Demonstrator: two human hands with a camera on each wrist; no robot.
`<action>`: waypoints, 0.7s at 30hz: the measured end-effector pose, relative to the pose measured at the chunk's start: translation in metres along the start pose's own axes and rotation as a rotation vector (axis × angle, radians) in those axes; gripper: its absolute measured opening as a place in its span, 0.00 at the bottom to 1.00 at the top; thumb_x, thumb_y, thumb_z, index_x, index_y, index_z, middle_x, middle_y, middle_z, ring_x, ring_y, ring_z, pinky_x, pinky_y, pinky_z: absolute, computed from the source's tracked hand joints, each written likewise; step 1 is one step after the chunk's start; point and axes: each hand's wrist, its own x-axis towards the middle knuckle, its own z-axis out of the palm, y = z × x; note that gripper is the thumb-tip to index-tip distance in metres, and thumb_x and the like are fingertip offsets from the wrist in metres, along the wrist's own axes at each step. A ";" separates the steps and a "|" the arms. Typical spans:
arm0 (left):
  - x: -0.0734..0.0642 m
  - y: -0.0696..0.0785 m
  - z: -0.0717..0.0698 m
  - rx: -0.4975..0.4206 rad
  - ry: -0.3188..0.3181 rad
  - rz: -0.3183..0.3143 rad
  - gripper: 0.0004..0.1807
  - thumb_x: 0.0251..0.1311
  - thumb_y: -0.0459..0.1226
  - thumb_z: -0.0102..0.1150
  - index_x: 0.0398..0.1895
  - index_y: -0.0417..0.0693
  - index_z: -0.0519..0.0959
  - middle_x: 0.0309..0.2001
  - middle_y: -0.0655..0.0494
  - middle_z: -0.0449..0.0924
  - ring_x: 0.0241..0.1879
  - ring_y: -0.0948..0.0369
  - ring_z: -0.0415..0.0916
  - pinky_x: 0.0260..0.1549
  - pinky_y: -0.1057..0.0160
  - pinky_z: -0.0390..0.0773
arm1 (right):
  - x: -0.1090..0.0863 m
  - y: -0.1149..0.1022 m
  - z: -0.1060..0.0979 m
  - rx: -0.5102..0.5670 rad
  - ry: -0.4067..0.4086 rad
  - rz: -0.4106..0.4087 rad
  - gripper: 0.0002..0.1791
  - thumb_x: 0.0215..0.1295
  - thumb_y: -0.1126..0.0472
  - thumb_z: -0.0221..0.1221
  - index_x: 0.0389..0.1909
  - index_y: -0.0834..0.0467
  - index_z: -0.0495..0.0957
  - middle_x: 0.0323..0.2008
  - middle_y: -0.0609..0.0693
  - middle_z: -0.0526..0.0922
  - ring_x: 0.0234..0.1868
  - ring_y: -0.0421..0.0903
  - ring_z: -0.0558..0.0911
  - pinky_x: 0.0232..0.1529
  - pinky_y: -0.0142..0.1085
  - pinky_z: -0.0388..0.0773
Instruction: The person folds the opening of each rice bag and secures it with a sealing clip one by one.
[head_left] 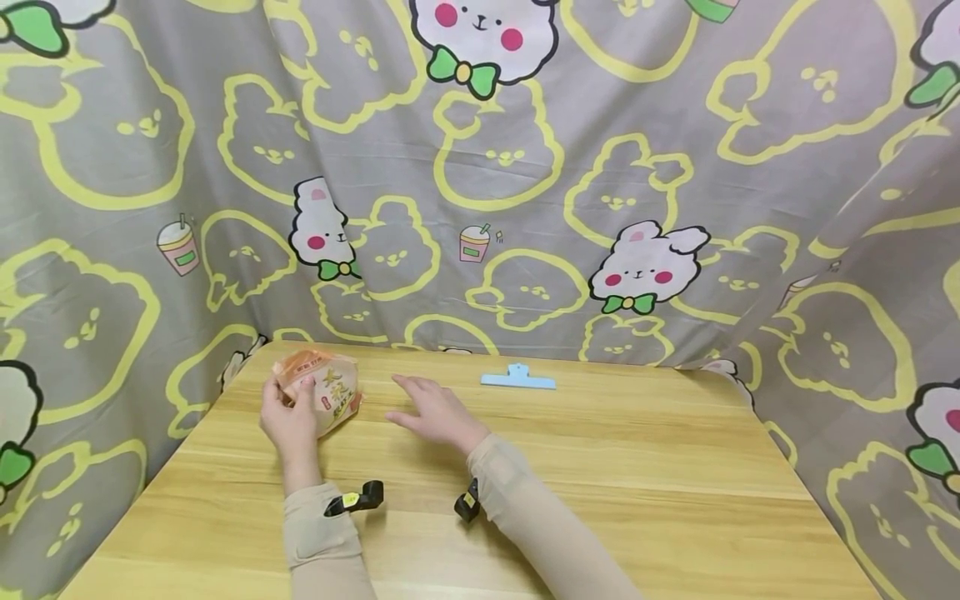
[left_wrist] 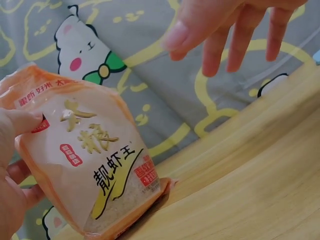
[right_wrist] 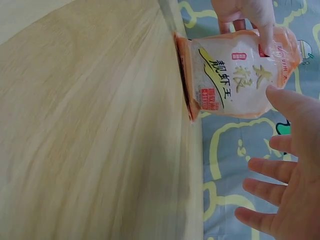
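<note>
Orange-edged bag (head_left: 339, 393): left hand (head_left: 291, 423) grips its side, likely to steady it upright; right hand (head_left: 438, 414) empty, spread, nearby.

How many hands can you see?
2. The left hand holds the orange-and-white bag on the table. The right hand is to the bag's right in the head view, not touching it. Neither is hidden.

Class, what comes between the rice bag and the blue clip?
In the head view, the right hand appears between the rice bag and the blue clip; wooden tabletop shows in both gaps.
</note>
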 end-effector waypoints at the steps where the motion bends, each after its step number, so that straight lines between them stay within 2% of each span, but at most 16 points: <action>1: 0.000 0.000 0.000 -0.024 0.007 0.003 0.24 0.63 0.35 0.62 0.62 0.43 0.73 0.55 0.44 0.80 0.37 0.79 0.72 0.39 0.81 0.74 | 0.001 -0.001 0.001 0.003 -0.004 0.001 0.40 0.69 0.33 0.47 0.76 0.46 0.51 0.72 0.51 0.65 0.72 0.51 0.66 0.70 0.49 0.64; 3: 0.000 0.000 0.001 -0.071 0.022 0.004 0.22 0.62 0.34 0.62 0.60 0.41 0.74 0.48 0.50 0.83 0.35 0.79 0.75 0.37 0.82 0.75 | 0.004 -0.003 0.003 0.007 -0.012 0.001 0.40 0.69 0.33 0.47 0.76 0.45 0.51 0.73 0.51 0.64 0.72 0.51 0.66 0.70 0.49 0.64; 6: 0.000 0.001 0.003 -0.137 0.039 -0.003 0.20 0.60 0.32 0.64 0.55 0.38 0.75 0.38 0.67 0.83 0.31 0.78 0.77 0.33 0.81 0.76 | 0.007 -0.008 0.006 0.018 -0.021 -0.003 0.40 0.69 0.34 0.47 0.76 0.45 0.50 0.73 0.51 0.64 0.72 0.51 0.66 0.70 0.49 0.64; 9: 0.000 0.002 0.006 -0.175 0.053 -0.013 0.16 0.58 0.31 0.65 0.50 0.42 0.77 0.31 0.80 0.79 0.29 0.77 0.77 0.30 0.81 0.76 | 0.009 -0.011 0.007 0.032 -0.019 -0.011 0.39 0.70 0.35 0.47 0.76 0.45 0.50 0.72 0.51 0.64 0.72 0.51 0.67 0.71 0.48 0.64; 12: -0.001 0.002 0.007 -0.192 0.065 -0.005 0.13 0.57 0.30 0.66 0.44 0.50 0.77 0.27 0.79 0.78 0.26 0.76 0.74 0.28 0.81 0.75 | 0.009 -0.015 0.007 0.042 -0.017 -0.015 0.39 0.70 0.36 0.48 0.76 0.46 0.51 0.72 0.52 0.65 0.71 0.51 0.67 0.71 0.46 0.64; 17: -0.002 0.005 0.010 -0.216 0.075 0.018 0.14 0.55 0.27 0.66 0.38 0.55 0.76 0.22 0.74 0.77 0.22 0.75 0.68 0.25 0.80 0.72 | 0.009 -0.018 0.007 0.060 -0.014 0.000 0.39 0.70 0.37 0.48 0.76 0.47 0.51 0.72 0.51 0.64 0.71 0.51 0.67 0.71 0.45 0.64; 21: -0.001 0.003 0.012 -0.223 0.073 0.014 0.15 0.55 0.28 0.67 0.37 0.56 0.75 0.23 0.75 0.78 0.22 0.74 0.68 0.24 0.80 0.72 | 0.009 -0.018 0.008 0.122 0.025 0.015 0.38 0.71 0.39 0.49 0.76 0.50 0.52 0.73 0.51 0.63 0.72 0.51 0.66 0.72 0.45 0.62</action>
